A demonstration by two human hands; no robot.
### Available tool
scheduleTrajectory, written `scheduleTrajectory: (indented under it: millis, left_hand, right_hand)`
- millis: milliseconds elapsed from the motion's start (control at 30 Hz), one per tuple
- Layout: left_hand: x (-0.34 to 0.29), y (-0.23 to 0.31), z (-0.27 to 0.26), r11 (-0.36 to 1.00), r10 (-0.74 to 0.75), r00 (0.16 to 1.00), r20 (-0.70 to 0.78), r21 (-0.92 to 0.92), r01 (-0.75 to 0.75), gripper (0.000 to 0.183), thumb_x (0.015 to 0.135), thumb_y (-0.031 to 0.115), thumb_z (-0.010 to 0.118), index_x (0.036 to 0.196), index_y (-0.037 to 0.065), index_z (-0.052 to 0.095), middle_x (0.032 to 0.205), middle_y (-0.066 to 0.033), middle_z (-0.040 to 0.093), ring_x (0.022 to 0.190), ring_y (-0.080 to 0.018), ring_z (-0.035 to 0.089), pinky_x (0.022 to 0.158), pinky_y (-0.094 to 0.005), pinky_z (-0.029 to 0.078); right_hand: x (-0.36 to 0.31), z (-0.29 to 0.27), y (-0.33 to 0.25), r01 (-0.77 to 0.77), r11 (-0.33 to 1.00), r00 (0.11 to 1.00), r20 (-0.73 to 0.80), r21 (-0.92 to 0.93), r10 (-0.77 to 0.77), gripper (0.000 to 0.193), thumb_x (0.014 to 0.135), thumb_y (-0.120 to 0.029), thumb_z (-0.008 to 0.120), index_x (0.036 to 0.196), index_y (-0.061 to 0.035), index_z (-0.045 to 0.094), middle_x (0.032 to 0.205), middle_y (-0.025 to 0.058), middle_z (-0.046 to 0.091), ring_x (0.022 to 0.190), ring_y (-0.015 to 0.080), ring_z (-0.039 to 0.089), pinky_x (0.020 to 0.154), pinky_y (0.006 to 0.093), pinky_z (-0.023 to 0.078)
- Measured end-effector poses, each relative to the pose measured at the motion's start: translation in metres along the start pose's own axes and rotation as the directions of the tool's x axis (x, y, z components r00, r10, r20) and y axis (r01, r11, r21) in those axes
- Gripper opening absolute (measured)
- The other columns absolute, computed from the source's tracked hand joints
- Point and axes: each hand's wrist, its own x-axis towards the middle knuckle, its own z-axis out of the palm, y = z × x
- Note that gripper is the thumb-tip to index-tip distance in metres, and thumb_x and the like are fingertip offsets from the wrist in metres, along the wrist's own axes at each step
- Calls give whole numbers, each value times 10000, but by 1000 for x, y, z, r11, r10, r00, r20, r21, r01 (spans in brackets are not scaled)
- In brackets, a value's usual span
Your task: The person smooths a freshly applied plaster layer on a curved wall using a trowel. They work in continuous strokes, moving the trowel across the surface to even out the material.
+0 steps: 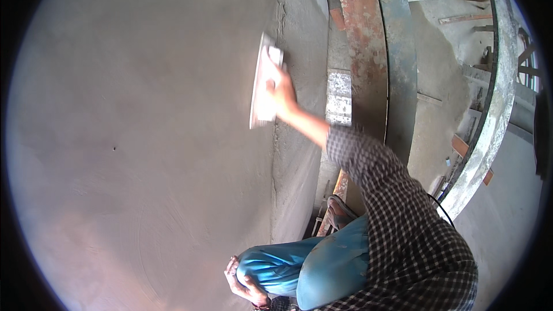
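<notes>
My right hand is wrapped round the grip of a plastering float, a long pale flat blade smeared slightly by motion. Its blade lies at the grey plastered wall, close to a rough vertical seam where the surface turns a corner. The grip itself is mostly hidden by my fingers. Down at the lower left, my left hand rests on my blue-trousered knee, fingers bent over it and apart, holding no tool.
Rusty and grey metal planks run along the right of the wall, with a pale spattered block beside them. My sandalled foot stands near the planks. A long curved pale beam, brick pieces and scraps lie farther right.
</notes>
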Motion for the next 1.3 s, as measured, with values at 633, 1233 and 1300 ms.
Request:
scheduleTrajectory:
  millis: [633, 1233, 1300]
  left_hand:
    - [-7, 17, -8, 998, 29, 1000, 9, 52, -29, 654, 1073, 561, 595, 1228, -65, 697, 1251, -251, 707, 1212, -382, 672, 1121, -521, 488]
    - [-11, -4, -7, 996, 71, 997, -5, 48, -71, 715, 1055, 632, 603, 1209, -60, 697, 1262, -245, 698, 1245, -375, 660, 1144, -547, 471]
    - [-20, -1, -9, 994, 11, 999, -44, 110, -7, 745, 1053, 658, 588, 1220, -59, 698, 1268, -246, 696, 1254, -377, 657, 1151, -547, 463]
  right_hand:
    - [-9, 2, 13, -83, 980, 997, 15, 181, 82, 673, 961, 5, 613, 1619, -91, 506, 1450, 231, 638, 1450, 316, 566, 1268, 448, 409]
    - [-14, 0, 63, -178, 982, 983, -57, -60, 175, 883, 952, 78, 530, 1690, -393, 419, 1423, 184, 619, 1038, 251, 661, 762, 342, 599]
    - [72, -17, 59, -465, 884, 878, 102, -57, 468, 845, 973, 55, 556, 1685, -384, 432, 1258, 184, 717, 736, 210, 727, 599, 321, 624]
